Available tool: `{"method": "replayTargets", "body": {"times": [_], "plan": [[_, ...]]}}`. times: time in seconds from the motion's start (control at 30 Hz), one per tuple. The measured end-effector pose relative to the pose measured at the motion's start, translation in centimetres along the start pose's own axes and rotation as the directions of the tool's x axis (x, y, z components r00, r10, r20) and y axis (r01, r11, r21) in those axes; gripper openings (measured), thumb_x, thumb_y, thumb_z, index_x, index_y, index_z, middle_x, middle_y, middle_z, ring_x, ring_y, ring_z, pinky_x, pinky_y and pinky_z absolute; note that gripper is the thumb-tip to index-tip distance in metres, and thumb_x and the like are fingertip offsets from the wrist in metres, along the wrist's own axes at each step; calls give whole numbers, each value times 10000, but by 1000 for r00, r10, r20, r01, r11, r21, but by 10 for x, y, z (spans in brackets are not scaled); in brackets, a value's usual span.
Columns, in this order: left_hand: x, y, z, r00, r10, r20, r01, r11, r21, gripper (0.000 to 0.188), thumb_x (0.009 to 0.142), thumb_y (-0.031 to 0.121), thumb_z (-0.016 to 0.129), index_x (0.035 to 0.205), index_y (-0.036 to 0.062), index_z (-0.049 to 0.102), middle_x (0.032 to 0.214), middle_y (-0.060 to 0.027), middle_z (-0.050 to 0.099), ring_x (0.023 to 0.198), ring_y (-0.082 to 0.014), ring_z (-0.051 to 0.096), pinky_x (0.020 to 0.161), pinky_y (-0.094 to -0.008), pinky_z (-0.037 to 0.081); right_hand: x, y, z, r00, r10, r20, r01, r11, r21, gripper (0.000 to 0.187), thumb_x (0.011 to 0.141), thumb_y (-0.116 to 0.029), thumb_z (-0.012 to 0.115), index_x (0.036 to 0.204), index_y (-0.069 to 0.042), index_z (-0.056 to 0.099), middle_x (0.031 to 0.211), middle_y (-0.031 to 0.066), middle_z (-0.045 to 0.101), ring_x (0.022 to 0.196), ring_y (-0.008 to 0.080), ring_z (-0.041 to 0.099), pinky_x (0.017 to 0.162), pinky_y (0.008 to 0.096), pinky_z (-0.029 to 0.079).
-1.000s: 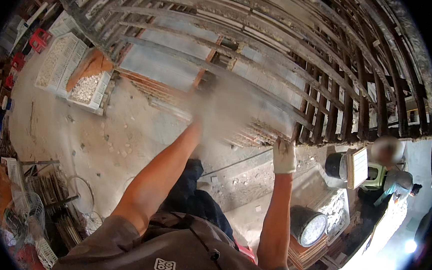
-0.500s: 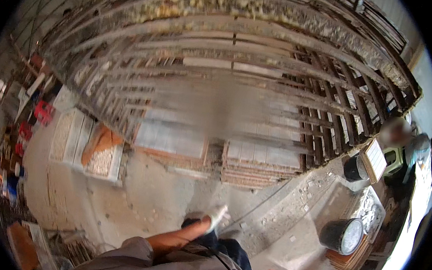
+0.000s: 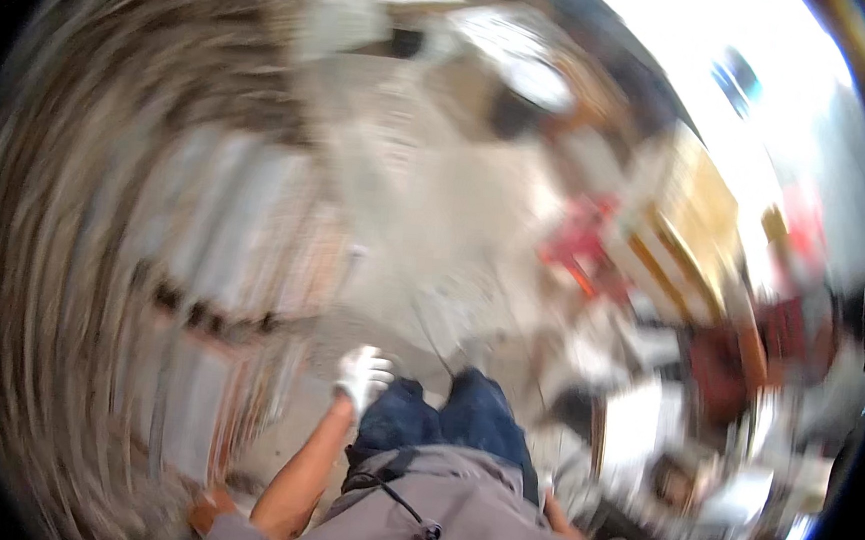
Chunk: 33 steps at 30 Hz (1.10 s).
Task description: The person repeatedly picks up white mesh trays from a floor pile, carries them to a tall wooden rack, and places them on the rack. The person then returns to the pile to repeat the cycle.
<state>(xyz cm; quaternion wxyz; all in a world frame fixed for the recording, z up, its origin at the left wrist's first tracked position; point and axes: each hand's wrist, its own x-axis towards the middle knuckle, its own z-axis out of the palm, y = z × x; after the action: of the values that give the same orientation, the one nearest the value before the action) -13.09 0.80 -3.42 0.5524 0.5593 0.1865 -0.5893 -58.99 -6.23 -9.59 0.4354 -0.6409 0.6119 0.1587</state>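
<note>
floor (image 3: 417, 209) open ahead; rack (image 3: 50, 213) blocks left

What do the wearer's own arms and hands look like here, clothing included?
The left hand wears a white glove. The left forearm and right forearm are bare below the short sleeves of a greyish-brown shirt. Whether the right side has a glove too cannot be made out.

Two panel stacks (image 3: 267, 228) and one yellowish box (image 3: 692, 213) show.

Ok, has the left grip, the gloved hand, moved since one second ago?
Yes. Judged against the slatted rack, the left grip has drawn back toward the body, now near the dark trousers.
</note>
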Motion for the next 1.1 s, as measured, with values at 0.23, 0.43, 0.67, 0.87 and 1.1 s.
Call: {"method": "replayTargets", "body": {"times": [0.23,0.43,0.67,0.87,1.1], "plan": [[-9,-29,29,997,-38,70,1,884,467,433,882,346,364,1107,-22,399,896,-164,550,642,-213,556,505,-295,456,-143,37,69,965,162,-205,-146,985,90,242,829,-223,467,859,-25,602,796,72,613,710,167,571,628,301,445],[5,-68,100,974,-81,212,-88,725,683,394,887,322,377,1107,-3,418,919,-164,562,665,-202,568,504,-293,470,-193,58,113,700,708,94,-174,42,984,194,809,-177,530,908,-14,567,769,90,599,651,189,578,560,304,459],[18,-133,171,935,-38,352,-260,603,754,353,888,294,400,1137,46,433,980,-138,567,741,-195,577,578,-296,475,-168,194,134,525,847,-83,-83,148,986,249,795,-245,551,966,-64,550,803,57,567,622,174,542,511,293,433],[10,-211,182,958,-9,285,-240,520,820,364,887,266,417,1185,58,401,1096,-120,534,924,-216,542,732,-326,449,-96,245,50,591,797,-126,95,86,992,290,802,-278,523,997,-65,553,819,34,553,613,114,501,527,250,401],[14,-318,262,929,-63,365,-331,300,895,424,847,179,458,1230,21,367,1188,-108,476,1056,-183,460,873,-282,361,-37,334,2,510,822,-251,141,208,968,373,807,-272,524,1074,-12,520,966,100,539,820,160,486,716,274,376]]}}
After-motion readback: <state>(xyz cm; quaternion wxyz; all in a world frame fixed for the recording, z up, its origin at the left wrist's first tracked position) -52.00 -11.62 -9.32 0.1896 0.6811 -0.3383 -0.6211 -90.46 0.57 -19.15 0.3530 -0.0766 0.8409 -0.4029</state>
